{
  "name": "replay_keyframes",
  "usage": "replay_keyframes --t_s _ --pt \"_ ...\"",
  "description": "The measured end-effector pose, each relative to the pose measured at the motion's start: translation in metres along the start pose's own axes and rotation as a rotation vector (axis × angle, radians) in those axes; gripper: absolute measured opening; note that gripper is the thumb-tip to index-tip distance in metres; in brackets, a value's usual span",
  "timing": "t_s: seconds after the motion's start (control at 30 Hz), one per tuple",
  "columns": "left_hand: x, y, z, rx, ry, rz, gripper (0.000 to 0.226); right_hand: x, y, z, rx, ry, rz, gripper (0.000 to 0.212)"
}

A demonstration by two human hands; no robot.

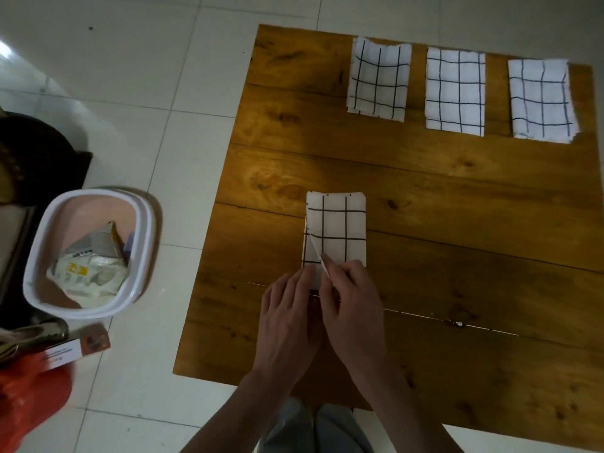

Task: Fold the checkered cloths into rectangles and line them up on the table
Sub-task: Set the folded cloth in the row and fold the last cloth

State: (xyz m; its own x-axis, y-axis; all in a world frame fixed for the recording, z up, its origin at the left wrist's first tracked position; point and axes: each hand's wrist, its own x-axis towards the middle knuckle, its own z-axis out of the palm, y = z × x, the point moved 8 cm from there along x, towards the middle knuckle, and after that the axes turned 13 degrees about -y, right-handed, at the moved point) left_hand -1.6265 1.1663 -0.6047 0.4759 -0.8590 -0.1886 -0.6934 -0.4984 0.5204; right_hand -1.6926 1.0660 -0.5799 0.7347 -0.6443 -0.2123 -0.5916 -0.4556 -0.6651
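Observation:
Three folded white cloths with black check lines lie in a row along the far edge of the wooden table (457, 197): the left cloth (379, 80), the middle cloth (455, 93) and the right cloth (541, 101). A fourth folded checkered cloth (336, 230) lies nearer me, its long side pointing away. Both hands meet at its near end. My left hand (287, 318) rests on the near left corner with fingers fairly straight. My right hand (349, 299) pinches a thin raised edge of the cloth between thumb and fingers. The near end of the cloth is hidden under my hands.
On the tiled floor to the left stands a white bin (88, 253) with crumpled wrappers inside. A red bag (32, 407), a small box (78, 349) and dark objects (36, 158) crowd the left edge. My legs show below the table's near edge.

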Motion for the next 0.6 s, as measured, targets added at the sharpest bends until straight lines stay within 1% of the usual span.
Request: replay_keyframes --t_s 0.1,0.17,0.27,0.33,0.37,0.43,0.5,0.53,0.57,0.6 --pt "0.0 0.0 -0.004 -0.027 0.024 0.017 0.075 0.004 0.005 0.011 -0.011 -0.056 0.034 0.053" --pt "0.0 -0.001 -0.004 -0.028 0.016 0.035 0.079 0.005 0.01 0.015 0.029 -0.085 0.073 0.06" --pt "0.001 -0.003 -0.004 0.002 0.007 0.057 0.076 0.005 0.017 0.018 0.123 -0.141 0.148 0.074" --pt "0.002 -0.003 -0.003 0.024 0.0 0.065 0.072 0.004 0.018 0.017 0.163 -0.166 0.167 0.084" --pt "0.002 -0.003 -0.003 0.036 -0.002 0.065 0.068 0.003 0.017 0.017 0.177 -0.179 0.167 0.085" --pt "0.005 -0.003 -0.003 0.068 -0.007 0.054 0.058 0.001 0.017 0.015 0.218 -0.183 0.158 0.079" --pt "0.007 -0.004 -0.004 0.108 -0.019 0.041 0.051 0.003 0.018 0.006 0.22 -0.14 0.128 0.062" --pt "0.008 -0.004 -0.004 0.126 -0.024 0.036 0.049 0.006 0.018 -0.002 0.18 -0.114 0.105 0.052" --pt "0.009 -0.004 -0.005 0.141 -0.027 0.033 0.048 0.01 0.02 -0.009 0.115 -0.097 0.079 0.045" --pt "0.009 -0.004 -0.006 0.152 -0.029 0.032 0.048 0.015 0.022 -0.017 0.035 -0.089 0.053 0.045"
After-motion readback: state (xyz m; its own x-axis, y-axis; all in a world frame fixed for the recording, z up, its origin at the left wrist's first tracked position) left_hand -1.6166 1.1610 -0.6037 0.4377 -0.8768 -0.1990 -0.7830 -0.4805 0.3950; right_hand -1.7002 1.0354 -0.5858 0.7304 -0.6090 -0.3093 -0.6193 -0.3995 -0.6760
